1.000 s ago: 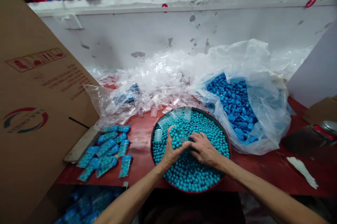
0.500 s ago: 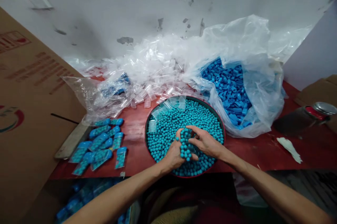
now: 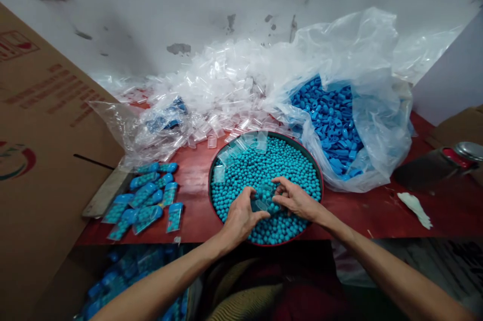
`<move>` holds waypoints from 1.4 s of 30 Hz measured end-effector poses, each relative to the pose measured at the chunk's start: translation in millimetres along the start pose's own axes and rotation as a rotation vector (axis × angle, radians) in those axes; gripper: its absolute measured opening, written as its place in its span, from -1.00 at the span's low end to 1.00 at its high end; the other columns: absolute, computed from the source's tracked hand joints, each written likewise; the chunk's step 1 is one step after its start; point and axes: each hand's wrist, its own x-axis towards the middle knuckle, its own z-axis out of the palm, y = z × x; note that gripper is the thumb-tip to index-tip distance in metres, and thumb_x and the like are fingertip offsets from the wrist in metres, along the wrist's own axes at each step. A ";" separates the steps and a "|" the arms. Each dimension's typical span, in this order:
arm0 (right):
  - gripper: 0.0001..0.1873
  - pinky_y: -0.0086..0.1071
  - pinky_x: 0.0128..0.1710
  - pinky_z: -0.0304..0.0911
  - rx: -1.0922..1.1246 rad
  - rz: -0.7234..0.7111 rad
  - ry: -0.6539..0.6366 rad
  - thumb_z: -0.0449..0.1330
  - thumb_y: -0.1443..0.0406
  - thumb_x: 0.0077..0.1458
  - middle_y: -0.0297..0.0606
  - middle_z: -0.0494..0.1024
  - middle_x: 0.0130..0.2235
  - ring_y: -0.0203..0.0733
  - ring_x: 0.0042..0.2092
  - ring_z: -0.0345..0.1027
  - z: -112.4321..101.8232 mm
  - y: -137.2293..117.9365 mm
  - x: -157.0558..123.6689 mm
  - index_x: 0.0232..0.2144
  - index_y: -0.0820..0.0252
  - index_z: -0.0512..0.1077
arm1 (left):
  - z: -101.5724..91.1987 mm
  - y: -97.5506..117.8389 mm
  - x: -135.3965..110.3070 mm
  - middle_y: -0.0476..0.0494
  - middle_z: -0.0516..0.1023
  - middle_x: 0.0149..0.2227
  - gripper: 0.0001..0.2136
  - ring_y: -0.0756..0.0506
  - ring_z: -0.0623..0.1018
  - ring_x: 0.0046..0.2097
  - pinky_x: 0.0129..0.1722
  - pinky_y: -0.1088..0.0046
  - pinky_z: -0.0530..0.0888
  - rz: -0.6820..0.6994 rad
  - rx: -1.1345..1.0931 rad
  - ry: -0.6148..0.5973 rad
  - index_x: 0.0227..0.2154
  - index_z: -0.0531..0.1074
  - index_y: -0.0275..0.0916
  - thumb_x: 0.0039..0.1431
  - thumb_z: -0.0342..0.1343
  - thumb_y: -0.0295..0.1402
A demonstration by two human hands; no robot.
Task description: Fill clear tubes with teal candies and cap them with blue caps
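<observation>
A round tray (image 3: 322, 180) with a red rim is full of small turquoise balls (image 3: 245, 160). Over its front half, my left hand (image 3: 241, 214) curves thumb and fingers around a small clear plastic container (image 3: 260, 204). My right hand (image 3: 296, 201) pinches at the right side of the same container, thumb and fingertips closed on it. Balls show through and around the clear plastic, so how many are inside I cannot tell. Several more clear containers (image 3: 260, 142) lie on the balls along the tray's back left edge.
Behind the tray spreads a heap of clear containers (image 3: 226, 74). A plastic bag (image 3: 381, 145) of blue caps (image 3: 332, 125) stands at right, near a lidded jar (image 3: 426, 165). Filled blue-capped containers (image 3: 145, 195) lie at left beside a cardboard box (image 3: 49, 109); more sit below the table (image 3: 196, 210).
Loose balls heaped in my left hand have gone from the palm. That hand has turned and now grips the clear container from the left. My view has tilted slightly downward.
</observation>
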 end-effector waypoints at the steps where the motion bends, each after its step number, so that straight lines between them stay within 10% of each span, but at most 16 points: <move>1: -0.62 -0.57 -0.69 0.11 -0.011 -0.006 -0.004 0.06 0.24 0.00 -0.38 0.31 -0.41 -0.40 -0.55 0.21 0.6 0.1 -1.6 -0.10 0.13 0.11 | -2.2 -0.8 -0.9 -0.08 0.42 -0.30 -0.64 -0.09 0.42 -0.26 -0.25 0.41 0.32 0.028 0.023 -0.002 -0.26 0.27 -0.24 -0.17 0.19 -0.28; 13: -0.66 -0.31 -0.12 0.14 -0.582 -0.286 0.097 0.04 0.20 0.06 -0.18 0.33 -0.14 -0.18 -0.12 0.22 -8.9 -22.1 7.9 -0.10 0.17 0.27 | -15.5 -8.2 -0.7 -0.03 0.46 -0.37 -0.88 -0.03 0.42 -0.31 -0.29 0.50 0.30 0.124 -0.089 -0.156 -0.38 0.34 -0.23 -0.04 0.05 -0.38; 24: -0.74 -0.36 -0.08 0.11 -0.517 -0.434 -0.216 0.08 0.27 0.03 -0.22 0.38 -0.18 -0.24 -0.13 0.20 14.6 -15.0 13.4 -0.18 0.18 0.36 | -37.0 -19.7 14.7 0.03 0.36 -0.48 -0.85 0.00 0.36 -0.41 -0.38 0.51 0.30 -0.072 -0.268 0.092 -0.42 0.29 -0.26 -0.08 0.04 -0.31; 42: -0.80 -0.39 -0.17 0.19 -0.290 -0.357 -0.239 0.02 0.35 0.06 -0.24 0.44 -0.25 -0.27 -0.21 0.30 11.7 -7.1 0.4 -0.31 0.18 0.43 | -15.0 -0.2 -13.7 -0.06 0.44 -0.37 -0.86 -0.03 0.41 -0.31 -0.37 0.51 0.30 -0.013 -0.153 -0.208 -0.36 0.32 -0.26 0.04 -0.08 -0.36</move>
